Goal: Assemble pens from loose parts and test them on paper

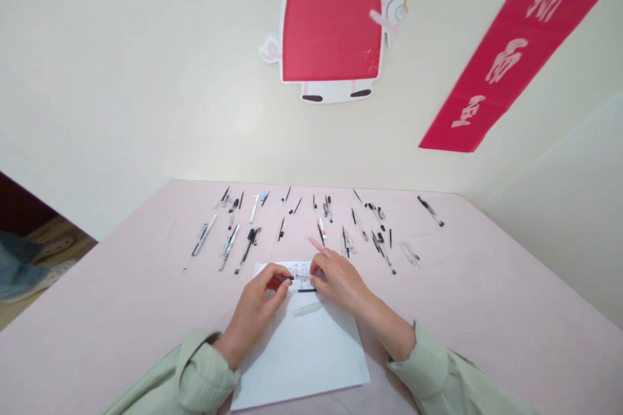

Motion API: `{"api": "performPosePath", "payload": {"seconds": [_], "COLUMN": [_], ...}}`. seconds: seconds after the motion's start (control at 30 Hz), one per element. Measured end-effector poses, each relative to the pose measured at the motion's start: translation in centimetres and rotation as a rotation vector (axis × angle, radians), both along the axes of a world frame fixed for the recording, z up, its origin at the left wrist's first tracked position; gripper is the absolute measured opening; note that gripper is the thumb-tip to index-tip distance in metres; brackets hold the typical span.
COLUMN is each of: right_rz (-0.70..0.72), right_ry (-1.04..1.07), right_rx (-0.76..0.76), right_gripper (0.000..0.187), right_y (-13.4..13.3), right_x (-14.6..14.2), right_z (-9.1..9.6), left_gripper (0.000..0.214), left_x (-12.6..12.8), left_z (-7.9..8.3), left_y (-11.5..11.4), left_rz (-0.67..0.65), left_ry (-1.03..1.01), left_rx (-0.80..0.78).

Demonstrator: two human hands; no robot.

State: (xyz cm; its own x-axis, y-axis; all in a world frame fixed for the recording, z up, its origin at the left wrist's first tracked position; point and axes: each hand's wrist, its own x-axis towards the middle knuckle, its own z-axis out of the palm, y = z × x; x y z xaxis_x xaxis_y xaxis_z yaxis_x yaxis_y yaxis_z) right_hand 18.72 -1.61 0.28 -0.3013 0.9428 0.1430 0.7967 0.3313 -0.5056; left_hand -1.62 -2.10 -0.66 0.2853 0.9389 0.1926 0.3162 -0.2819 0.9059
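Both hands rest on a white sheet of paper [306, 356] on a pink table [487, 298]. My left hand [257, 308] pinches the end of a thin black pen refill [288, 278] between thumb and forefinger. My right hand [338, 279] is closed around a pink pen barrel [315, 243] that sticks out above its fingers, and its fingertips meet the refill. A short black pen part [306, 290] and a clear cap [307, 308] lie on the paper between the hands. Small scribbles mark the top of the sheet.
Several pens, refills and caps [233, 233] lie spread in rows across the far half of the table, from left to a lone black pen [430, 211] at right. A cartoon pig cut-out [335, 26] and red banner [516, 45] hang on the wall behind.
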Motion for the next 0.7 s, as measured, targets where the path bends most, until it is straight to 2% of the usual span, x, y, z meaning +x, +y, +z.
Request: {"api": "performPosePath", "payload": {"seconds": [0.17, 0.27, 0.57, 0.7], "right_rz": [-0.047, -0.068, -0.087, 0.005], "right_ry": [0.206, 0.292, 0.328, 0.356], "right_rx": [-0.078, -0.063, 0.026, 0.009], "right_gripper": [0.016, 0.022, 0.016, 0.01], "right_y": [-0.5, -1.0, -0.9, -1.4], "right_x": [-0.1, -0.5, -0.5, -1.0], "right_z": [0.8, 1.2, 0.9, 1.4], "left_gripper": [0.009, 0.01, 0.011, 0.011], "left_x": [0.1, 0.1, 0.0, 0.0], "left_z": [0.0, -0.2, -0.2, 0.0], "left_y": [-0.1, -0.1, 0.0, -0.1], "left_rz": [0.012, 0.001, -0.002, -0.005], "left_ry": [0.003, 0.005, -0.008, -0.018], "left_rx": [0.051, 0.058, 0.035, 0.043]}}
